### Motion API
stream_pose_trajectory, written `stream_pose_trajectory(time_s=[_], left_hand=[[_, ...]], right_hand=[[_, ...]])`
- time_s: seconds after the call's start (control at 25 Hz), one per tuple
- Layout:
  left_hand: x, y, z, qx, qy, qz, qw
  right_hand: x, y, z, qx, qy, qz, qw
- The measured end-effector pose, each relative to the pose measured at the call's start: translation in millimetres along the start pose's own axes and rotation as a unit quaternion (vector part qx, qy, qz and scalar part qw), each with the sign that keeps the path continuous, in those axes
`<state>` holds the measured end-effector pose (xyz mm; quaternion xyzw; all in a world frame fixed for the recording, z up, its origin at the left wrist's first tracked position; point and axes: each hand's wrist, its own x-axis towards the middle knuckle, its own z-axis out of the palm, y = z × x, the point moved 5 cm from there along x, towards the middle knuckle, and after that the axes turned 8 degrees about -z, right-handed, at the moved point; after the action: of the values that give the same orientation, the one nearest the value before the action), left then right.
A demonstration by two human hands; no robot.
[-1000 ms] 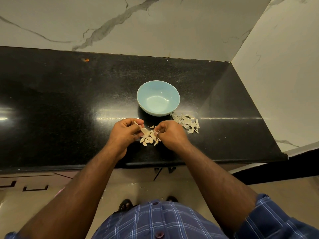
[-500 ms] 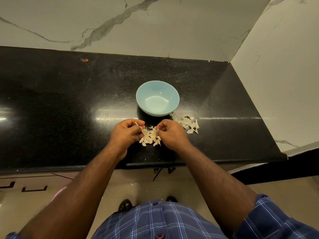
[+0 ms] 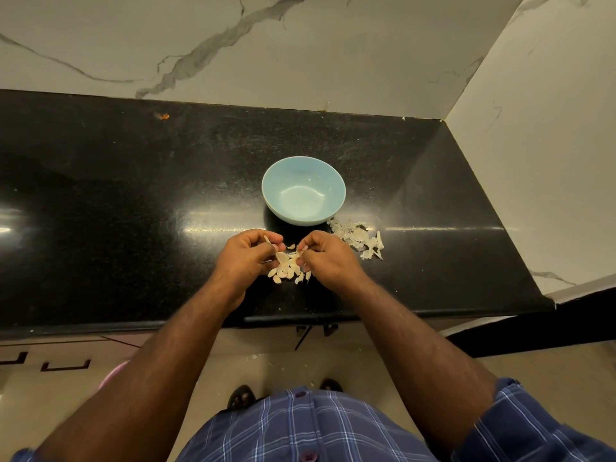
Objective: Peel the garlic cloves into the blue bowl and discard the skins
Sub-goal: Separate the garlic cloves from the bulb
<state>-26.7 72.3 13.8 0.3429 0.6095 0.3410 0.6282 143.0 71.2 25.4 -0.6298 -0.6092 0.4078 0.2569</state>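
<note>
A light blue bowl (image 3: 303,190) stands on the black counter (image 3: 133,201), and I see nothing inside it. Just in front of it my left hand (image 3: 245,258) and my right hand (image 3: 325,256) meet over a small heap of garlic cloves (image 3: 288,270). My left hand pinches a pale garlic piece with a thin stem sticking up from its fingers. My right hand's fingertips pinch at the same cluster from the right. A pile of dry garlic skins (image 3: 358,238) lies right of the bowl's base.
A marble wall rises behind the counter and another one closes its right end (image 3: 533,161). A small orange speck (image 3: 163,116) lies near the back edge. Cabinet fronts with dark handles (image 3: 65,365) are below the counter's front edge.
Both hands stayed over the garlic heap with only small finger movements. The right fingertips came slightly closer to the left hand.
</note>
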Motion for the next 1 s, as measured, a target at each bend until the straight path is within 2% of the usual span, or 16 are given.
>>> stream_pose_trajectory(time_s=[0.48,0.72,1.0], left_hand=[[2,0,5,0.033,-0.029,0.008,0.999],[2,-1,6,0.031,-0.029,0.008,0.999],[2,-3,8,0.044,-0.048,0.000,0.998]], right_hand=[[0,4,-1,0.058,-0.026,0.016,0.998],[4,9,-8,0.073,0.021,0.026,0.997],[2,11,1,0.186,0.004,0.058,0.981]])
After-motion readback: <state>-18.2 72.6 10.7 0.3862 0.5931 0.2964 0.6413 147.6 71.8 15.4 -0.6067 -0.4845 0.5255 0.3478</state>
